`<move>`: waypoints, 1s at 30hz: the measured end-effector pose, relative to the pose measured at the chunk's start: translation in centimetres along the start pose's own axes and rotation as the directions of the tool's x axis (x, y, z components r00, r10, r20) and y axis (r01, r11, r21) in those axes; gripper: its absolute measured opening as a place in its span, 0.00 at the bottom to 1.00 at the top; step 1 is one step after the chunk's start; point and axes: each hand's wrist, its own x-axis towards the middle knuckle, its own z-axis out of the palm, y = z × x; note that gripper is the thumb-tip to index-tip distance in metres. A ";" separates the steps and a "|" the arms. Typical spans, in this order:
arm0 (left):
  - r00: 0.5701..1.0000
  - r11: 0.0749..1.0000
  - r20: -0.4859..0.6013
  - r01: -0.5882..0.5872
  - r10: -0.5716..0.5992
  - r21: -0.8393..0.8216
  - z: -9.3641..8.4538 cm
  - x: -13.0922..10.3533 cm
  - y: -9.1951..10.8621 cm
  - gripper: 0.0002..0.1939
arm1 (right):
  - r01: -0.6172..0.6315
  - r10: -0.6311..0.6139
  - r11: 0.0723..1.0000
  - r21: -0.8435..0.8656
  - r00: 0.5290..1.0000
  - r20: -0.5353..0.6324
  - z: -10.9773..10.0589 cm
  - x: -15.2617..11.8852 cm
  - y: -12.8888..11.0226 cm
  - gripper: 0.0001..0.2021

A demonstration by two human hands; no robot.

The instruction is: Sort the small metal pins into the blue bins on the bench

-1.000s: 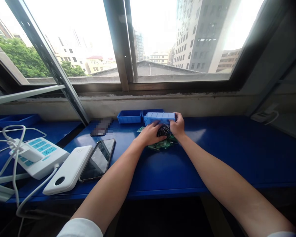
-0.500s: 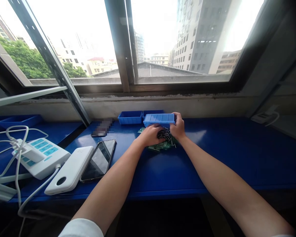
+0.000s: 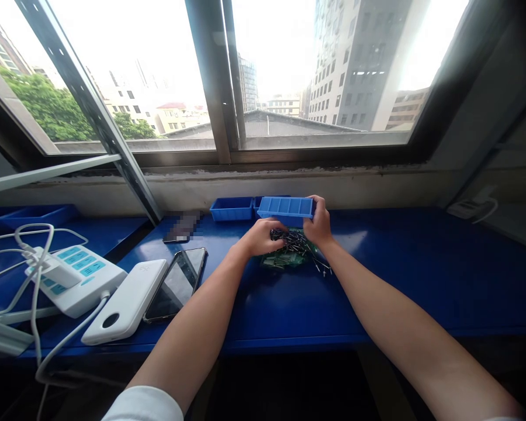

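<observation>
Just in front of me, the person's right hand (image 3: 319, 223) is holding a blue plastic bin (image 3: 286, 206) by its right end, the thumb and fingers being clamped on the wall. The bin is leaning in a tilted way above the far side of a heap, and its ribbed outer face is showing toward the person; its inside is staying hidden from me. The left hand (image 3: 263, 237) is curving around the left side of many dark components with thin metal leads (image 3: 294, 241); its thumb and fingers are standing apart, with some components between them, but I cannot tell if they are pressing. These components are lying on green pieces (image 3: 280, 261), too small for me to name exactly, and some leads are spreading rightward onto the blue tabletop (image 3: 421, 263), near the right wrist. Behind, close to the wall, an open blue bin (image 3: 232, 210) is standing, and another blue bin (image 3: 272, 197) is partly hiding behind the held one. To the left, a smartphone (image 3: 177, 283) is lying just beside a white power bank (image 3: 127, 301), and a white power strip (image 3: 81, 272) is resting farther left, carrying a charger.
</observation>
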 end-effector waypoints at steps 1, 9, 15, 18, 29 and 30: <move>0.999 1.000 -0.040 0.017 -0.017 0.009 0.0 0.0 -0.1 0.10 | 0.001 -0.001 1.000 0.011 1.000 -0.010 -0.1 0.0 -0.1 0.18; 0.848 0.931 -0.479 0.333 -0.228 0.147 -0.3 0.1 -0.7 0.11 | -0.156 0.170 0.981 0.116 0.978 -0.125 -0.7 0.7 -0.7 0.13; 0.837 0.901 -0.453 0.408 -0.307 0.145 0.1 0.0 -1.4 0.16 | -0.281 0.314 0.912 0.299 0.947 -0.071 -0.4 1.3 -0.5 0.12; 0.833 0.852 -0.416 0.479 -0.366 0.209 0.2 0.0 -1.4 0.21 | -0.317 0.327 0.881 0.352 0.945 0.035 -0.1 1.3 -0.6 0.16; 0.574 0.700 -0.580 0.714 -0.578 0.010 -1.1 0.3 -2.1 0.20 | 0.194 -0.199 0.980 0.051 0.970 0.140 -0.9 0.6 -3.1 0.25; 0.566 0.701 -0.572 0.713 -0.594 -0.023 -1.2 0.3 -2.1 0.20 | 0.205 -0.209 0.978 0.041 0.963 0.171 -0.7 0.6 -2.9 0.22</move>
